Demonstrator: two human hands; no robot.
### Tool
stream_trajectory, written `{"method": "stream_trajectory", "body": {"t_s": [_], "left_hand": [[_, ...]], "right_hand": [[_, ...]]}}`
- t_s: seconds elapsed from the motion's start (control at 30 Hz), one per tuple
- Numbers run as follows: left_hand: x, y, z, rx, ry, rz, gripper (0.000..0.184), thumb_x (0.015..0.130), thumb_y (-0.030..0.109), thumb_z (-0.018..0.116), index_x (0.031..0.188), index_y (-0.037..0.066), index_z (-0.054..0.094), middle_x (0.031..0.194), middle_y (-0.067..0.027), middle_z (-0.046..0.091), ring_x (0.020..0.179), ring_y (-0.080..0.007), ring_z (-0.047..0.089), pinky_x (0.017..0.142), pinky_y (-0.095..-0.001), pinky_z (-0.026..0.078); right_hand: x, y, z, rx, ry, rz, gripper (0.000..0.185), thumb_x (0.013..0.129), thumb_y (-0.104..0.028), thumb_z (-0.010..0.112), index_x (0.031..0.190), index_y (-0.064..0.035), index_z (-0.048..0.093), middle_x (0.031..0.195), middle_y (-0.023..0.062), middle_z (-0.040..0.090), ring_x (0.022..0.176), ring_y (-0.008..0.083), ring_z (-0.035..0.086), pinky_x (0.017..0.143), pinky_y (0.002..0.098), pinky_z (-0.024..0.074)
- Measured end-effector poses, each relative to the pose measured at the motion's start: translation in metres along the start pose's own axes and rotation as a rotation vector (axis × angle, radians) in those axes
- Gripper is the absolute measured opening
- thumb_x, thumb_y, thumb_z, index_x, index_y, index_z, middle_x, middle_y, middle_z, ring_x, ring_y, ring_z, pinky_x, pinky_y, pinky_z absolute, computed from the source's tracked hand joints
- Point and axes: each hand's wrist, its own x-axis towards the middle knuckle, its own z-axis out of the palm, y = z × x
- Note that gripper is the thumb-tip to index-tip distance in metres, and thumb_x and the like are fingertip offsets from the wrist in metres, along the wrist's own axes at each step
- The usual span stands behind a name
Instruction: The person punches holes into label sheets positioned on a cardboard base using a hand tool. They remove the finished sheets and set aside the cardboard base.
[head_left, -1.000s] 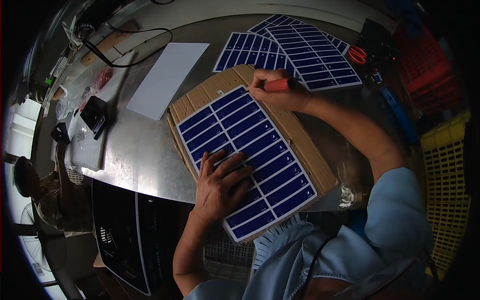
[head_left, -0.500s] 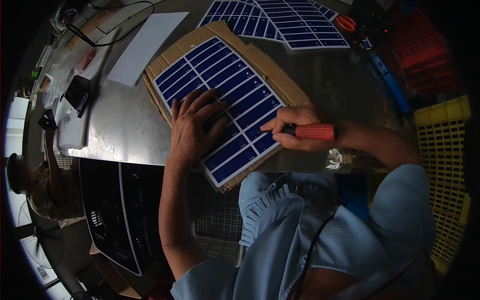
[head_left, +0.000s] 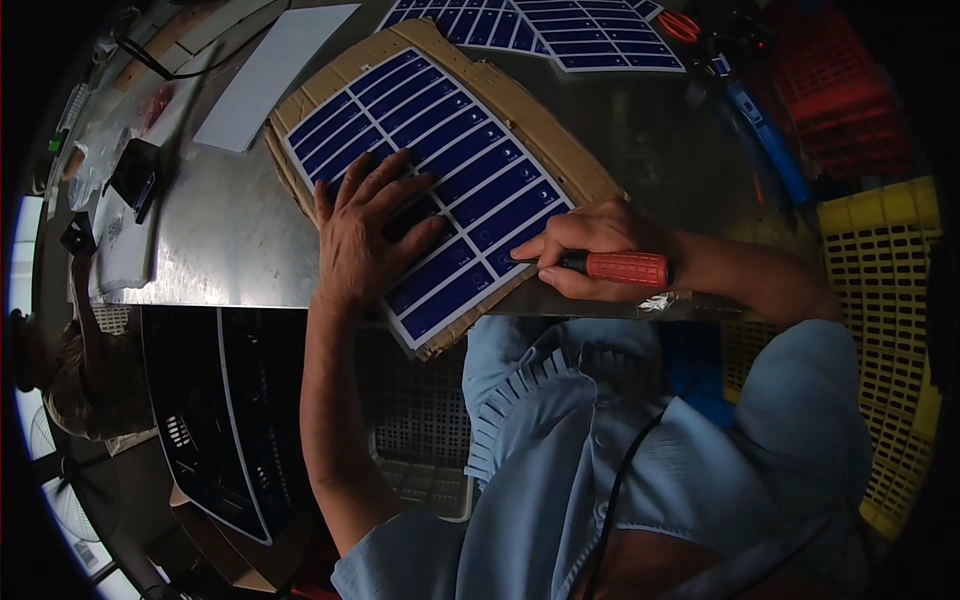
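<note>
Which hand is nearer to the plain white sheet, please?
Left: the left hand is below and right of the plain white sheet in view; the right hand sits farther right and lower.

A: How is the flat, white-bordered sheet of dark-blue rectangular labels (head_left: pixel 480 165) lying?
B: It's slanting across brown corrugated cardboard (head_left: pixel 540 130), its far end leaning left.
A: And the slim tool with the textured red handle (head_left: pixel 625 267)?
B: It's pointing left, its dark front end reaching a near-right label.
</note>
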Motion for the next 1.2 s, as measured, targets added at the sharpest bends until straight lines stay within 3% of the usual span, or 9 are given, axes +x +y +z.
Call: {"method": "stream_trajectory", "body": {"t_s": [0.23,0.33,0.53,0.6,0.73,0.8,0.83,1.13,1.2], "left_hand": [[0.000,-0.001,0.001,-0.010,0.009,0.003,0.047,0.078,0.049,0.065,0.117,0.023,0.063,0.138,-0.0053,0.047,0.136,-0.0328,0.028,0.110,-0.0575,0.001],[0.001,-0.002,0.001,-0.014,0.007,0.005,0.047,0.078,0.049,0.065,0.117,0.022,0.063,0.138,-0.0054,0.047,0.136,-0.0328,0.029,0.110,-0.0578,0.001],[0.001,-0.005,0.003,-0.017,0.004,0.011,0.046,0.080,0.050,0.063,0.117,0.022,0.063,0.137,-0.0055,0.047,0.136,-0.0332,0.029,0.110,-0.0573,0.001],[0.002,-0.005,0.003,-0.013,0.007,0.010,0.046,0.080,0.050,0.063,0.117,0.022,0.063,0.137,-0.0056,0.048,0.136,-0.0334,0.028,0.110,-0.0573,0.000],[0.002,-0.007,0.004,-0.004,0.007,0.017,0.046,0.079,0.051,0.063,0.116,0.023,0.064,0.137,-0.0056,0.048,0.136,-0.0334,0.028,0.110,-0.0574,0.000],[0.002,-0.007,0.004,-0.008,0.006,0.014,0.046,0.079,0.051,0.063,0.116,0.023,0.064,0.137,-0.0055,0.048,0.136,-0.0334,0.028,0.110,-0.0573,0.000],[0.002,-0.006,0.004,-0.009,0.008,0.011,0.046,0.079,0.051,0.063,0.116,0.023,0.064,0.137,-0.0054,0.048,0.136,-0.0334,0.028,0.110,-0.0571,0.000],[0.002,-0.007,0.005,-0.008,0.018,0.018,0.045,0.079,0.048,0.064,0.116,0.022,0.064,0.137,-0.0051,0.048,0.136,-0.0333,0.029,0.110,-0.0574,0.000],[0.002,-0.006,0.004,-0.006,0.016,0.019,0.045,0.079,0.048,0.065,0.116,0.022,0.064,0.137,-0.0051,0.048,0.135,-0.0333,0.029,0.110,-0.0573,0.001]], "right_hand": [[0.012,-0.006,-0.006,0.017,-0.100,0.041,0.013,0.082,-0.012,0.060,0.081,-0.0020,0.051,0.077,0.0116,0.067,0.088,0.0238,0.068,0.065,0.0292,0.0548],[0.014,-0.010,-0.007,0.069,-0.156,0.118,0.009,0.080,-0.004,0.060,0.078,0.0019,0.054,0.074,0.0149,0.066,0.094,0.0308,0.066,0.072,0.0310,0.0565],[0.010,-0.004,-0.003,0.070,-0.066,0.028,0.010,0.078,-0.002,0.061,0.080,0.0017,0.052,0.085,0.0214,0.067,0.086,0.0290,0.068,0.061,0.0282,0.0560],[0.008,0.000,-0.002,0.039,-0.052,0.013,0.011,0.077,-0.001,0.062,0.081,0.0008,0.052,0.092,0.0234,0.067,0.077,0.0244,0.070,0.056,0.0264,0.0547],[0.004,0.002,-0.004,0.003,-0.027,0.016,0.012,0.076,-0.001,0.062,0.081,-0.0004,0.051,0.095,0.0221,0.067,0.068,0.0201,0.069,0.055,0.0251,0.0542],[0.003,0.002,-0.003,0.028,-0.016,0.010,0.011,0.080,-0.003,0.061,0.081,-0.0004,0.050,0.071,0.0120,0.063,0.089,0.0283,0.068,0.065,0.0292,0.0573],[0.002,0.003,-0.003,0.027,-0.015,0.011,0.011,0.080,-0.003,0.061,0.081,-0.0004,0.050,0.071,0.0120,0.063,0.089,0.0283,0.068,0.065,0.0292,0.0573],[0.007,0.001,-0.003,-0.001,-0.031,-0.014,0.014,0.076,-0.003,0.064,0.081,-0.0015,0.051,0.080,0.0159,0.067,0.078,0.0249,0.070,0.060,0.0287,0.0561],[0.012,0.001,-0.002,-0.050,0.001,-0.066,0.014,0.075,-0.003,0.064,0.079,-0.0024,0.050,0.067,0.0124,0.063,0.065,0.0249,0.068,0.053,0.0303,0.0531]]}}
